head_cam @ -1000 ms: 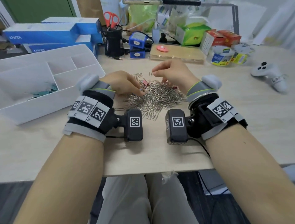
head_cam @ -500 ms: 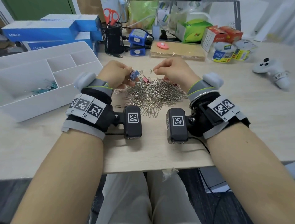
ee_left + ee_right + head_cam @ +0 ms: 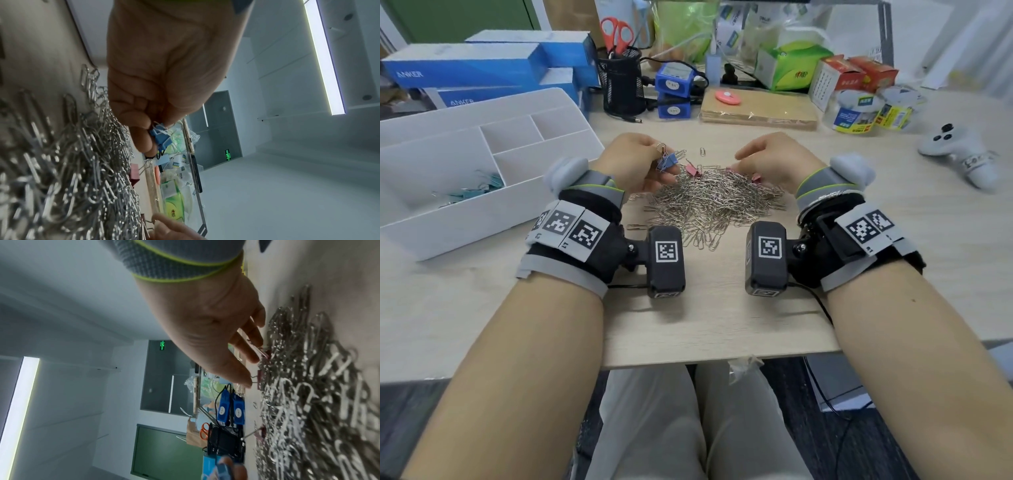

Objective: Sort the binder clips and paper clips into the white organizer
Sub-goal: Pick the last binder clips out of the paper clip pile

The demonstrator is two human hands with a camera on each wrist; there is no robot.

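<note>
left hand [image 3: 635, 164] pinching blue binder clips [image 3: 667, 162] above the paper clips [image 3: 712, 202] on the tabletop [image 3: 705, 308], likely bound for the white organizer [image 3: 482, 205]. right hand [image 3: 774, 161] spread, fingers reaching toward a red binder clip [image 3: 756, 177].

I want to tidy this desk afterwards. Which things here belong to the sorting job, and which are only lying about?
For the job:
blue binder clip, held by the left hand
red binder clips
paper clip pile
white organizer

Only lying about:
scissors
mesh pen cup
white controller
tape rolls
</note>
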